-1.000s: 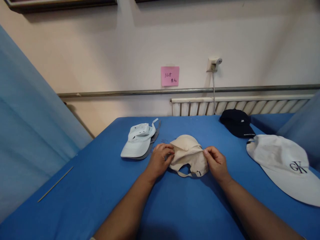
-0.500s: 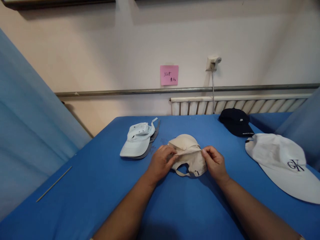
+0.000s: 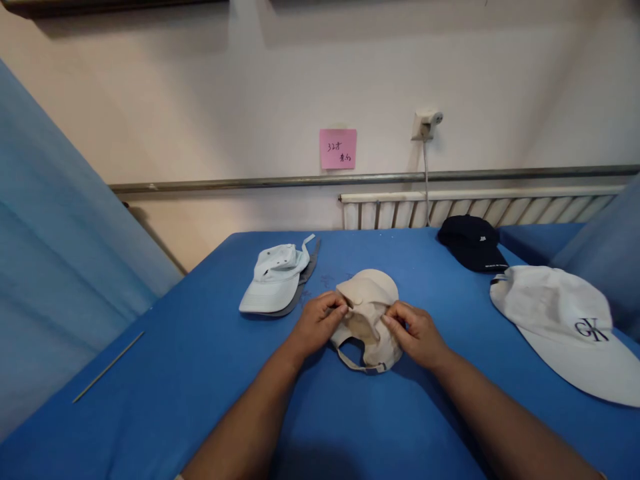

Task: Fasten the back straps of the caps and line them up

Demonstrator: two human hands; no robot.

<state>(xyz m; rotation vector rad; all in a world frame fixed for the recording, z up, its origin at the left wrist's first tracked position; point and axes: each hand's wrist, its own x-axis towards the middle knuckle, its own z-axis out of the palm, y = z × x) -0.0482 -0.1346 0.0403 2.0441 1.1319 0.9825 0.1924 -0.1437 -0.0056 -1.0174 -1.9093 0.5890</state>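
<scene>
A beige baseball cap lies on the blue-covered table, its brim pointing away from me and its back opening and strap facing me. My left hand pinches the cap's fabric on the left side. My right hand pinches the crown on the right side, thumb and fingers together. Between the two hands the crown fabric is creased and sunken. Left of my left hand, a light blue cap rests partly over a grey cap.
On the right lie a dark navy cap and a large white cap with black letters. A thin stick lies at the left. Behind the table are a radiator, a metal rail and a blue curtain.
My right hand has moved left and inward, bunching the crown fabric. The back strap of the beige cap has shifted toward me and slightly left. The other caps have not moved.
</scene>
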